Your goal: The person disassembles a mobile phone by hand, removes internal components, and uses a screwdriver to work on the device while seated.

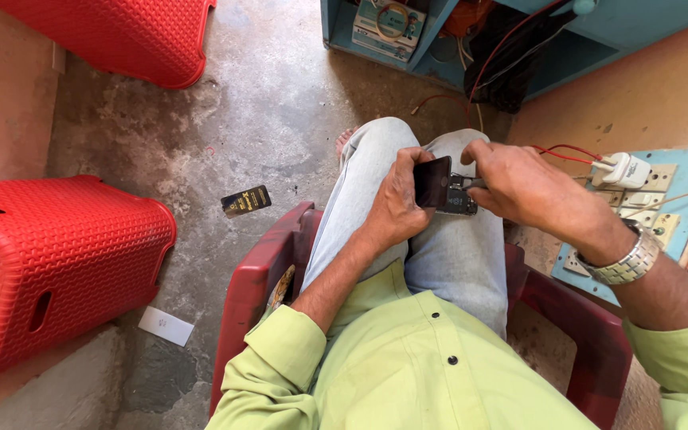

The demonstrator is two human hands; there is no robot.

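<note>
I sit in a dark red plastic chair [258, 280] and work over my lap. My left hand [397, 199] grips a black smartphone [433, 181] whose screen panel is lifted away from its body. The opened phone body [459, 199] shows dark inner parts just below the screen. My right hand [519, 185] pinches a thin metal tool [471, 184] whose tip reaches into the opened phone. A metal watch [624, 261] is on my right wrist.
Two red plastic stools [57, 263] [129, 36] stand on the concrete floor at left. A small black packet [246, 201] and a white card [166, 326] lie on the floor. At right a board of sockets [662, 199] holds a white charger [625, 170] with red wires. A blue shelf [439, 36] is ahead.
</note>
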